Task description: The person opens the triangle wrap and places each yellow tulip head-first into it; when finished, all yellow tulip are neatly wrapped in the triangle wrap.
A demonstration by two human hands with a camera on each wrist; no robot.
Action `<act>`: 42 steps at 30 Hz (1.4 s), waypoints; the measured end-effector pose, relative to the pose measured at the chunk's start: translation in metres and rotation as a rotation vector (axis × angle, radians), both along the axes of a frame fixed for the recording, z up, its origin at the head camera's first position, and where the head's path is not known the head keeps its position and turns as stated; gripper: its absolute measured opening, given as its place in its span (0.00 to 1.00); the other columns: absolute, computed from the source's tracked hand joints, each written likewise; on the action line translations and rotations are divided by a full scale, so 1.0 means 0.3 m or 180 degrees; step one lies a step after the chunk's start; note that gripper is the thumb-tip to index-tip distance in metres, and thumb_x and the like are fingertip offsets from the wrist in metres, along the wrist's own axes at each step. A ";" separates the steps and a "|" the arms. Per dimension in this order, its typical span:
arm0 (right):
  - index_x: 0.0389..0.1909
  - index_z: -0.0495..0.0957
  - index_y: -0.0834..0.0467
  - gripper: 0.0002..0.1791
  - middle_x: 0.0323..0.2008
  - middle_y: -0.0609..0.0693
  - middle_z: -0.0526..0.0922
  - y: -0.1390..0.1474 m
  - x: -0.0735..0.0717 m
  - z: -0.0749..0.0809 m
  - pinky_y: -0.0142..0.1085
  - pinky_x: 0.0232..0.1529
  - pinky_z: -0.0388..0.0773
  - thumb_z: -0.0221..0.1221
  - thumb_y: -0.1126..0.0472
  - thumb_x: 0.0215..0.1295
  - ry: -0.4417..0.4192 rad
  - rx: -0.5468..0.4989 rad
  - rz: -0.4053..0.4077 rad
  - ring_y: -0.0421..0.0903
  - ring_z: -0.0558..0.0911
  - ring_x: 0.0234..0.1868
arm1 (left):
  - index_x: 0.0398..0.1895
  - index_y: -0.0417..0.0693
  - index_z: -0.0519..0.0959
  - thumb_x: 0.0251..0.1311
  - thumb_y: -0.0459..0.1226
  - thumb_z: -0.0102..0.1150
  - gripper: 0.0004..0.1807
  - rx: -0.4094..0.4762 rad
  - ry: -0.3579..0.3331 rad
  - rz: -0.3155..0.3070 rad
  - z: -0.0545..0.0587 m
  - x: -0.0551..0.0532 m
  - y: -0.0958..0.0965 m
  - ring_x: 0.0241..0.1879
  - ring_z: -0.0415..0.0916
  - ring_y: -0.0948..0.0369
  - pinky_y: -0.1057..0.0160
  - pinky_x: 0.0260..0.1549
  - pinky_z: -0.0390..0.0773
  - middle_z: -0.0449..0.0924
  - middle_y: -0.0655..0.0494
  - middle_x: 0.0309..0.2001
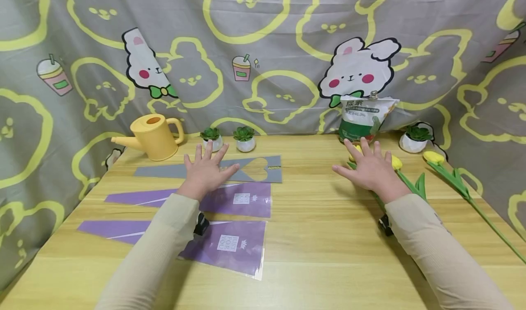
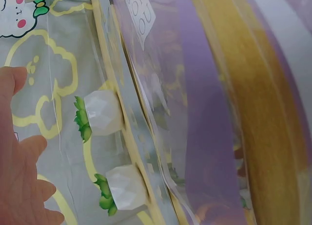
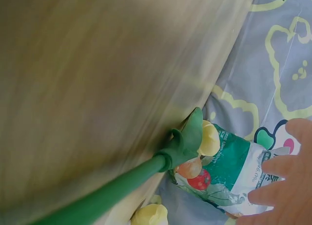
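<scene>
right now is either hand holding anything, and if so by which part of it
Nothing is held. The left hand spreads its fingers over the grey sleeve, the right hand over yellow tulips.

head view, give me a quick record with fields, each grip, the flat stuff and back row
left grip: fingers spread over grey wrapper, holding nothing
right grip: fingers spread over yellow tulips, holding nothing
purple wrappers: two, flat, nearer than grey
back row, left to right: yellow watering can, two potted succulents, clipped bag, third potted succulent
</scene>
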State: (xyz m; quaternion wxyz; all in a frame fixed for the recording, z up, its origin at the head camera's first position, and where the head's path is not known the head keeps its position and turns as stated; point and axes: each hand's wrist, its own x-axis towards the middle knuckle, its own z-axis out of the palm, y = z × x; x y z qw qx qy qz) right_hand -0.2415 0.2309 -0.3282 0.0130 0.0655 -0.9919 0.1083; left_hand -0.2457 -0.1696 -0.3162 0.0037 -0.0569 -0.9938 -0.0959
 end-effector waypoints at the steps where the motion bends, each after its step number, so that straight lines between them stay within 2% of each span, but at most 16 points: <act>1: 0.73 0.41 0.48 0.53 0.69 0.70 0.39 -0.001 -0.001 0.000 0.72 0.56 0.33 0.38 0.21 0.52 -0.0002 -0.0004 0.0003 0.77 0.36 0.65 | 0.72 0.65 0.45 0.57 0.69 0.33 0.42 0.0012 -0.0006 0.0003 0.000 0.000 -0.001 0.70 0.26 0.39 0.30 0.58 0.29 0.30 0.44 0.73; 8: 0.73 0.38 0.50 0.54 0.69 0.71 0.38 -0.003 0.001 0.011 0.71 0.57 0.33 0.38 0.21 0.53 -0.0105 -0.0015 0.0013 0.76 0.36 0.65 | 0.72 0.65 0.44 0.57 0.70 0.33 0.43 -0.0031 -0.0020 0.0004 0.004 0.001 -0.007 0.70 0.24 0.41 0.30 0.58 0.32 0.29 0.44 0.73; 11: 0.73 0.38 0.53 0.54 0.68 0.73 0.41 0.010 0.002 0.036 0.70 0.57 0.41 0.38 0.22 0.54 -0.0105 -0.0052 0.0037 0.76 0.41 0.65 | 0.73 0.65 0.44 0.58 0.68 0.34 0.42 0.0003 -0.0008 -0.0057 0.018 -0.006 -0.001 0.70 0.21 0.42 0.31 0.59 0.31 0.28 0.45 0.73; 16: 0.72 0.38 0.60 0.54 0.67 0.75 0.44 0.062 0.012 0.088 0.67 0.55 0.53 0.41 0.27 0.59 -0.0233 -0.0278 0.0119 0.74 0.49 0.64 | 0.72 0.68 0.42 0.60 0.66 0.36 0.40 0.0100 0.0043 -0.0266 0.055 -0.029 0.031 0.70 0.22 0.42 0.33 0.61 0.33 0.29 0.46 0.73; 22: 0.70 0.36 0.66 0.52 0.66 0.75 0.47 0.128 0.034 0.110 0.65 0.57 0.52 0.42 0.31 0.63 -0.0491 -0.0502 0.0123 0.74 0.52 0.63 | 0.72 0.70 0.41 0.62 0.62 0.40 0.37 0.0090 0.0046 -0.0572 0.083 -0.055 0.086 0.71 0.28 0.43 0.35 0.62 0.34 0.31 0.47 0.73; 27: 0.70 0.38 0.68 0.51 0.62 0.78 0.53 0.178 0.064 0.107 0.65 0.53 0.60 0.44 0.34 0.64 -0.0689 -0.0636 0.0096 0.76 0.58 0.59 | 0.72 0.69 0.44 0.64 0.58 0.42 0.36 0.0183 0.0030 -0.0859 0.085 -0.080 0.140 0.71 0.32 0.44 0.34 0.62 0.39 0.34 0.48 0.74; 34: 0.69 0.39 0.69 0.49 0.59 0.80 0.58 0.221 0.084 0.075 0.60 0.49 0.67 0.49 0.39 0.65 -0.1021 -0.0989 0.0164 0.74 0.62 0.57 | 0.72 0.68 0.44 0.65 0.53 0.45 0.35 0.0205 -0.0097 -0.1208 0.061 -0.100 0.173 0.71 0.34 0.42 0.35 0.62 0.40 0.33 0.49 0.74; 38: 0.69 0.37 0.69 0.49 0.58 0.79 0.60 0.245 0.093 0.056 0.52 0.46 0.72 0.50 0.42 0.66 -0.1269 -0.1159 0.0218 0.68 0.70 0.54 | 0.72 0.67 0.44 0.65 0.51 0.46 0.35 0.0199 -0.0151 -0.1318 0.058 -0.113 0.182 0.70 0.37 0.41 0.36 0.62 0.42 0.36 0.47 0.73; 42: 0.69 0.36 0.69 0.47 0.58 0.76 0.63 0.257 0.109 0.038 0.47 0.43 0.76 0.51 0.45 0.66 -0.1496 -0.1408 0.0285 0.61 0.75 0.51 | 0.72 0.67 0.44 0.66 0.49 0.47 0.35 0.0365 -0.0309 -0.1405 0.051 -0.127 0.182 0.69 0.45 0.41 0.39 0.62 0.49 0.44 0.45 0.72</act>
